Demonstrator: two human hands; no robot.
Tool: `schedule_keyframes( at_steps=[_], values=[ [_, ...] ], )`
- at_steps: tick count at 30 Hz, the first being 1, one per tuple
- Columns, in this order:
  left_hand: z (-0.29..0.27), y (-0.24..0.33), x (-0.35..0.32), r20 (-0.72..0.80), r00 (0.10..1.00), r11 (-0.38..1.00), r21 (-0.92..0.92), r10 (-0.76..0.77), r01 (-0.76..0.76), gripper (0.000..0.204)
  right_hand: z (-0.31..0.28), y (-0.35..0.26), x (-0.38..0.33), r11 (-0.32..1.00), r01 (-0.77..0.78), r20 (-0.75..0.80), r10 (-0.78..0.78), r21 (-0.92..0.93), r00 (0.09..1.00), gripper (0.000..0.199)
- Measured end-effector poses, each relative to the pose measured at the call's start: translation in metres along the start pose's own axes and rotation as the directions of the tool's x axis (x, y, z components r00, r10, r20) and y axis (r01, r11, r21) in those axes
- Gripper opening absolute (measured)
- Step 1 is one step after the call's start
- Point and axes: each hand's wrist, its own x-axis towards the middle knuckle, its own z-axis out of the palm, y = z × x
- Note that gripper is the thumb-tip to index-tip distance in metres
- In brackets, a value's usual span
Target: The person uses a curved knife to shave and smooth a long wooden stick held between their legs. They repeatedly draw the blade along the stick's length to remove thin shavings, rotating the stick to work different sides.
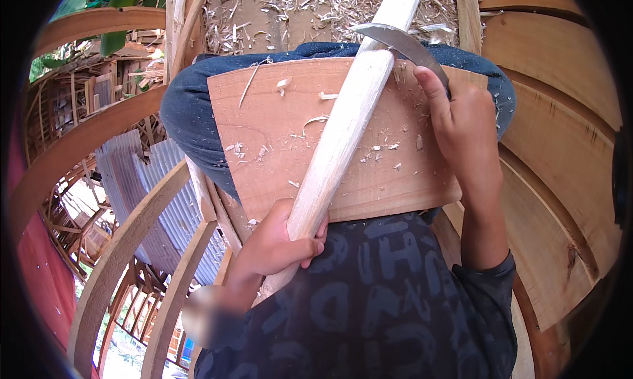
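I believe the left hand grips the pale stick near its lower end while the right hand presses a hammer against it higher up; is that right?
Not quite: the right hand holds a curved blade, not a hammer, against the pale stick. The left hand does grip the lower end, as the head view shows.

You sit in open-air woodworking yard, likely boat-building site. Curved timber ribs (pixel 99 135) sweep past your left, bent planks (pixel 560 135) stack at your right. Wood shavings (pixel 316 10) litter plank floor ahead of your knees. More chips lie on flat board (pixel 277 148) across your lap. Corrugated metal roofing (pixel 151 181) shows below, through frame gaps. Green leaves (pixel 125 3) at top left: no walls, outdoors.
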Motion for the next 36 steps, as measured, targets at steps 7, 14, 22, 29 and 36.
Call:
schedule_keyframes(
  at_steps=[7,14,22,29,36],
  values=[
    [-0.004,0.001,0.003,0.066,0.998,1.0,-0.007,0.002,-0.002,0.015,0.007,-0.031,-0.04,0.955,0.272,0.106,-0.285,0.119,0.953,0.064],
    [-0.008,-0.005,0.003,0.111,0.994,0.995,-0.098,0.02,-0.01,0.016,-0.019,0.008,-0.01,0.956,-0.187,0.028,0.185,0.225,0.982,0.056],
    [-0.004,-0.005,0.005,0.164,0.986,0.967,-0.256,0.038,0.005,0.02,0.008,-0.027,-0.044,0.971,0.12,0.127,-0.149,0.208,0.981,0.057],
    [-0.003,-0.008,0.005,0.181,0.982,0.941,-0.337,0.06,0.005,0.021,0.007,-0.011,-0.027,0.994,-0.029,0.069,0.022,0.108,0.997,0.059],
    [-0.004,-0.01,0.004,0.201,0.977,0.918,-0.396,0.077,0.009,0.022,0.006,0.009,-0.013,0.969,-0.206,-0.054,0.215,0.132,0.975,0.061]
  ],
)
